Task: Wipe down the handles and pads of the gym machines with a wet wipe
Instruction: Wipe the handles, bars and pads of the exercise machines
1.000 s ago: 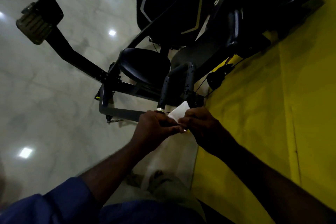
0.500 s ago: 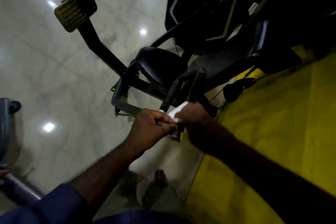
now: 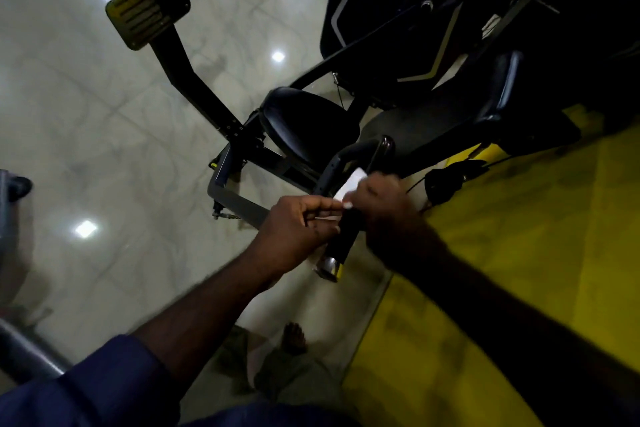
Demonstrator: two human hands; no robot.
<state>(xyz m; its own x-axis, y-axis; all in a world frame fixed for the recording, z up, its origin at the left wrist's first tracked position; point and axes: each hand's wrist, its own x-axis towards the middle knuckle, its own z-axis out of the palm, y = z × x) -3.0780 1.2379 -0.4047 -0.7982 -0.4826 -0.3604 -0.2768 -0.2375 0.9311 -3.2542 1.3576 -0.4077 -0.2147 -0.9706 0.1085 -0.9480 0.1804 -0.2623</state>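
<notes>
My right hand (image 3: 381,208) hides most of the wipe (image 3: 351,184); only one white corner shows above its knuckles; its fingers, curled round wipe and handle (image 3: 344,239), are hard to see; my left hand (image 3: 298,229) pinches the wipe's lower edge beside the handle's middle; one wipe, one handle, one seat (image 3: 308,125); a second ago the wipe hung free between both hands.

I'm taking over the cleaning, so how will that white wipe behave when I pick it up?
Probably floppy: the wipe bends against the handle between the left hand and right hand. Likely very light, since a mere pinch seems to hold it. It looks thin, so it could tear if tugged hard.
</notes>
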